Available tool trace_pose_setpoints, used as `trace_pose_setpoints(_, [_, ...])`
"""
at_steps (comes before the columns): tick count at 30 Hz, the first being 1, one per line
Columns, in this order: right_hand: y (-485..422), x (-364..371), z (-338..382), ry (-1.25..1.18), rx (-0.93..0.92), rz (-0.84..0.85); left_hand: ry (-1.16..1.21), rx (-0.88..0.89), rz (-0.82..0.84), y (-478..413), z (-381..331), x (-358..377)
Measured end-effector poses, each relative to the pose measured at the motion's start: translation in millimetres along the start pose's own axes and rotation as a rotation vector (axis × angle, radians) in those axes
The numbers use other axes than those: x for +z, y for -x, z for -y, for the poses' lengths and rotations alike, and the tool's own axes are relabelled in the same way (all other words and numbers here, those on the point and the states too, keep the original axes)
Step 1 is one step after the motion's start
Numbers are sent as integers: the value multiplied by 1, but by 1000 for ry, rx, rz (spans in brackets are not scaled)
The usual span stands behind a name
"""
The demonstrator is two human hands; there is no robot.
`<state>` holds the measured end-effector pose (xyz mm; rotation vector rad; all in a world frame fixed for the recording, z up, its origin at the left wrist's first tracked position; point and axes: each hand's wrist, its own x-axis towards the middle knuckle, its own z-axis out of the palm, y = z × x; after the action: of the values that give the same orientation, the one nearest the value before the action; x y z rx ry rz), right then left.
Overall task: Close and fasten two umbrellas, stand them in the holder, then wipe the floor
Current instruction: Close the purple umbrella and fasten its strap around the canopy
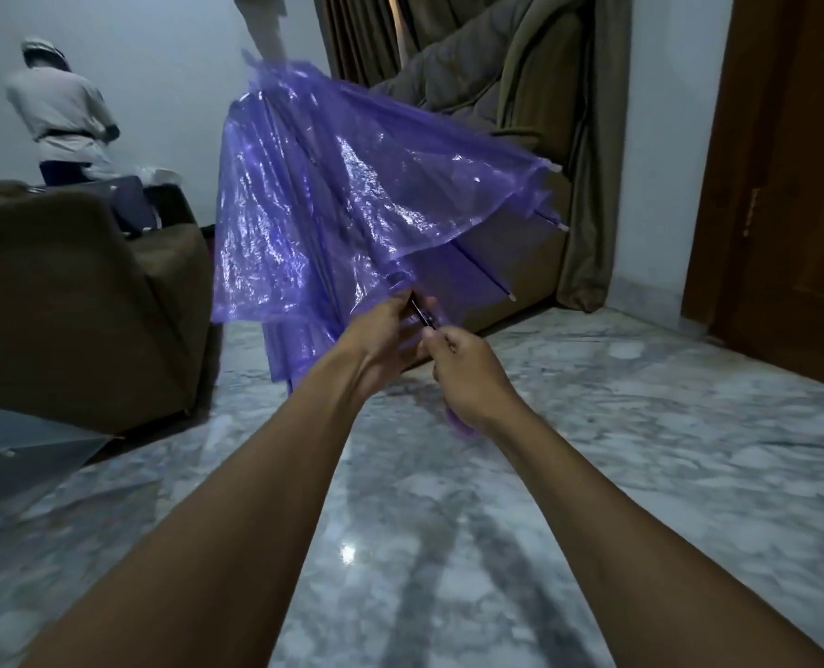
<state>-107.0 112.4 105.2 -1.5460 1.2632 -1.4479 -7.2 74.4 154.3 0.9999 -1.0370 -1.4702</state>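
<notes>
The step in hand looked like the first one, closing the first of the two umbrellas. The purple umbrella (352, 195) was held out in front of the person above the marble floor (617, 450), tip pointing away. Its glossy see-through canopy was half collapsed, with ribs splayed on the right side and loose folds hanging on the left. The left grip (381, 337) was curled round the dark shaft (423, 314) right under the canopy's edge, where the sliding collar probably sat, though the fingers hid it. The right grip (470, 378) was clamped lower down on the same umbrella, with a bit of purple handle showing beneath the palm. The two were close together but not touching. By my judgement, the next move called for drawing the slider fully down the shaft until the ribs lay flat. The loose plastic would then need gathering and twisting round so a strap could be fastened, but no strap could be made out. A second, clear umbrella (24, 455) lay on the floor at the lower left beside a brown armchair (77, 301), apparently open and not yet dealt with. No holder or wiping cloth was in view. Another person (63, 113) stood bent over behind the armchair. No brand, label or legible writing showed anywhere.
</notes>
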Motion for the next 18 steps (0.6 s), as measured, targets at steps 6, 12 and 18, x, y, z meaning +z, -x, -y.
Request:
trace_pose_setpoints(6, [4, -13, 3, -153, 182, 89, 54, -37, -19, -2, 15, -6])
trace_pose_setpoints(12, [7, -24, -19, 87, -37, 97, 9, -71, -43, -3, 14, -9])
trace_pose_setpoints(18, [3, -26, -16, 288, 38, 90, 36, -67, -75, -4, 19, -11])
